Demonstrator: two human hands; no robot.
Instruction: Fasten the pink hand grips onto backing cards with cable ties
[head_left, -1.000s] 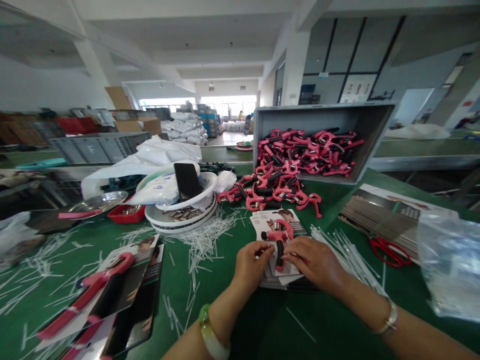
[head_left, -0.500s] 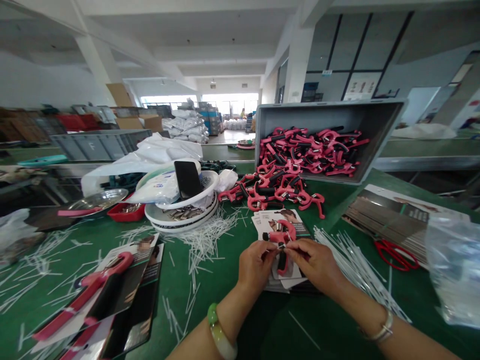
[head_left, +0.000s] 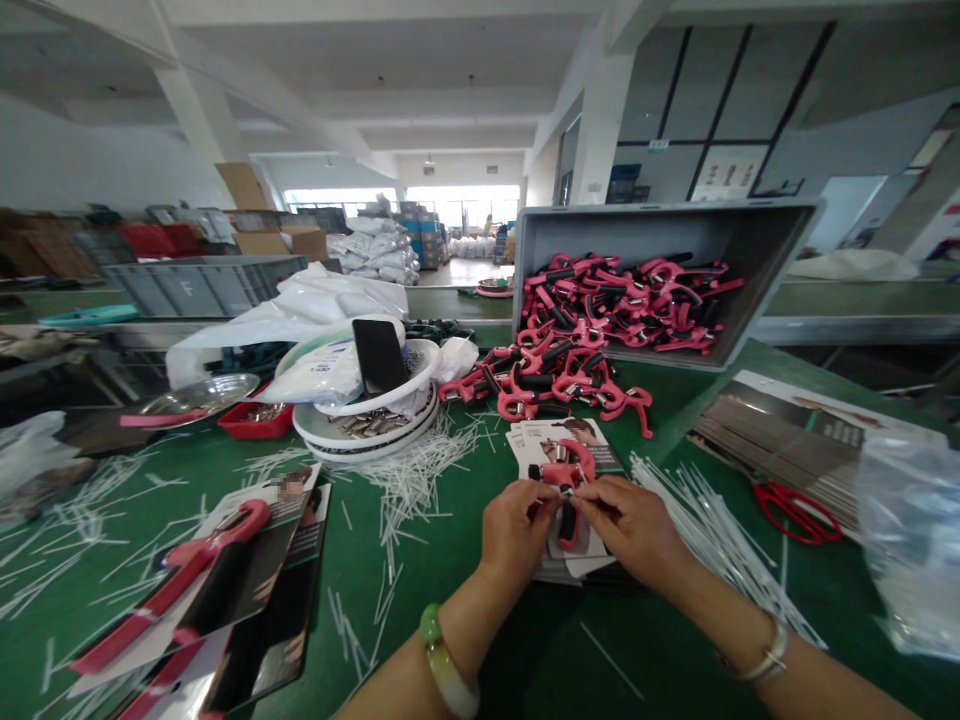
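In front of me a pink and black plier-like tool [head_left: 577, 468] with a curved jaw lies on the top printed card [head_left: 531, 455] of a stack. My left hand [head_left: 519, 530] is closed in a pinch at the tool's middle, thumb against forefinger. Meeting it there, the fingertips of my right hand [head_left: 626, 520] are pinched too. A small white bit of a cable tie shows between the two hands; most of it is hidden by the fingers. Just right of my right hand lies a bundle of white cable ties [head_left: 705, 530].
A tilted grey crate [head_left: 772, 270] spills pink tools [head_left: 555, 375] onto the green table. Carded tools [head_left: 217, 560] lie front left, among scattered white offcuts [head_left: 420, 470]. White bowls [head_left: 360, 450] hold metal parts and a phone [head_left: 377, 355]. Red scissors [head_left: 795, 512] rest by stacked cards [head_left: 795, 420] at right.
Both hands keep their pinch at the middle of the tool, with only slight finger movement. The whole view has shifted slightly; nothing else has visibly moved.
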